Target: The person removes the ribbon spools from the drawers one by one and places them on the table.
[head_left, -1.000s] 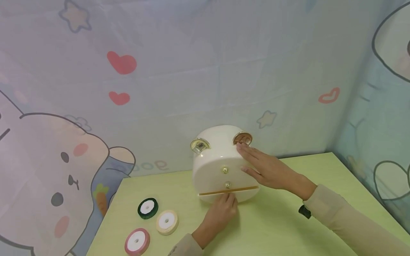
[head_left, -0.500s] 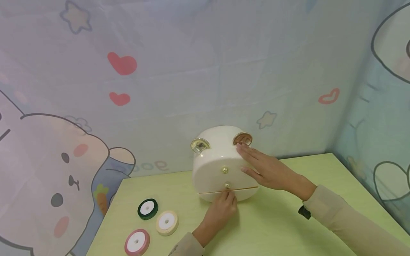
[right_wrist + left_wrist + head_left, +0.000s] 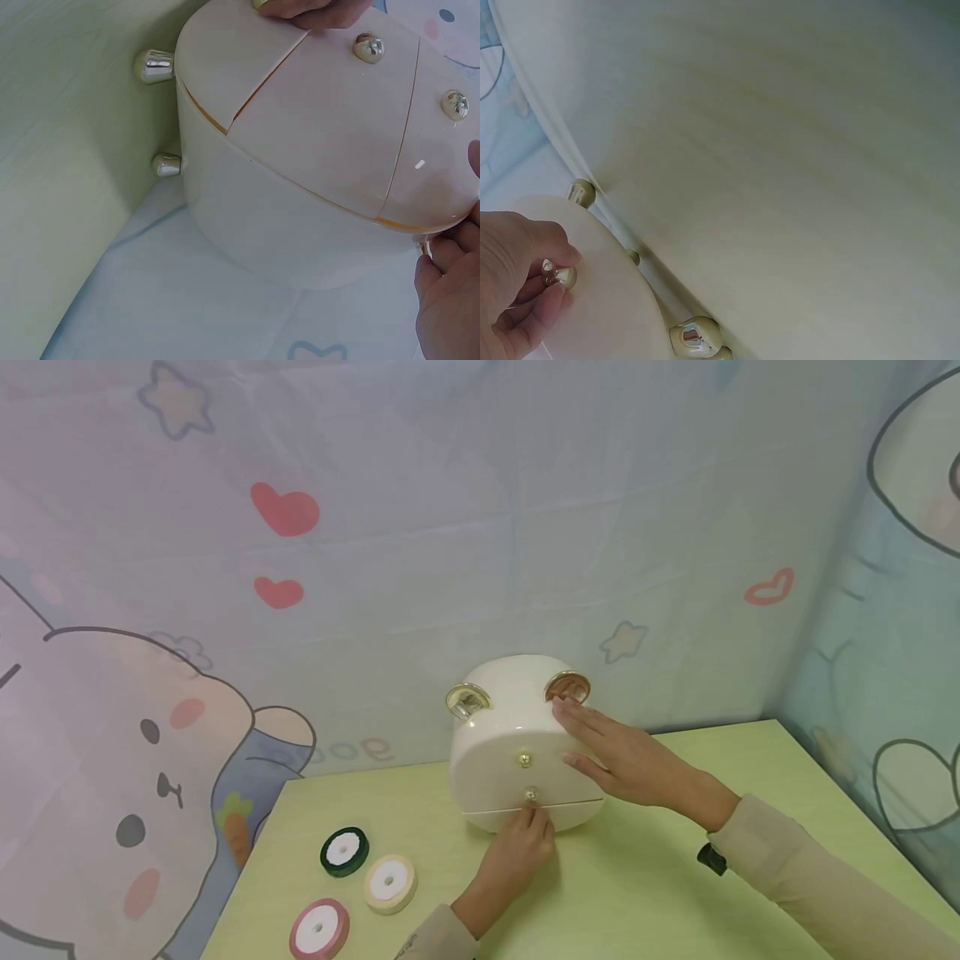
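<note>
A white rounded drawer box [image 3: 502, 777] with gold ear-shaped trims and gold knobs stands against the backdrop in the head view. My left hand [image 3: 517, 853] is at its lowest drawer [image 3: 577, 814], low on the front. Close up in the left wrist view, my thumb and fingers pinch that drawer's gold knob [image 3: 568, 277]. The drawer front sits nearly flush, with only a thin seam above it. My right hand [image 3: 630, 760] rests with extended fingers against the box's upper right side, fingertips at the right gold ear [image 3: 567, 686].
Three ribbon spools lie on the green table [image 3: 637, 893] to the left: dark green [image 3: 344, 850], cream [image 3: 390, 883] and pink [image 3: 318, 928]. A cartoon-printed cloth backdrop [image 3: 420, 527] rises directly behind the box. Gold feet [image 3: 155, 66] show under the box in the right wrist view.
The lowest drawer has slid inward under my left hand; the orange gap above it has narrowed to a thin line. My right hand has stayed in place.
</note>
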Tool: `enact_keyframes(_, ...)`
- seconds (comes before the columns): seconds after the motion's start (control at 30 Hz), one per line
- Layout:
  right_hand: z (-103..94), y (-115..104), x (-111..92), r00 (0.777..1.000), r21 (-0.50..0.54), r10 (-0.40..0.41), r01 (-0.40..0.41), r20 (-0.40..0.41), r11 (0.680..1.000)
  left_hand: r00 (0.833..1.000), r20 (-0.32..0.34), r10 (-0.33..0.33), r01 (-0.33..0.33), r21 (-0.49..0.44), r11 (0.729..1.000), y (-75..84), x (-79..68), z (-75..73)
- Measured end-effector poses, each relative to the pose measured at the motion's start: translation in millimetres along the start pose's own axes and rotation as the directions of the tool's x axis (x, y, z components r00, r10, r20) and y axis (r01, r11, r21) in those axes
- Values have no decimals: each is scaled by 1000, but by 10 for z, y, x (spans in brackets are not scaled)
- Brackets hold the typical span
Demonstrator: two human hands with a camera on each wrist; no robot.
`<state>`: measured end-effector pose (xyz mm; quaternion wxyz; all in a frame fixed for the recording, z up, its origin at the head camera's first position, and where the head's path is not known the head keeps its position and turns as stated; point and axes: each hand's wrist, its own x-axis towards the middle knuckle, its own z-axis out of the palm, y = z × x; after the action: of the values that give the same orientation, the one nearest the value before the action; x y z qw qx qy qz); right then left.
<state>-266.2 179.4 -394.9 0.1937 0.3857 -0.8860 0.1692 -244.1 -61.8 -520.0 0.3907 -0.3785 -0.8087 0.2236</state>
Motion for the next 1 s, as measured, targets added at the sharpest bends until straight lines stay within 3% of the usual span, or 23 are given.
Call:
enact_keyframes(0.8, 21, 20, 0, 1000, 5, -3, 3, -1, 1000, 1000, 26, -4, 3, 19, 1000, 7, 17, 0)
enact_keyframes(1.0, 28, 27, -2, 1000, 5, -11, 11, -10, 1000, 1000, 7, -1, 0, 29, 1000, -2, 30, 2)
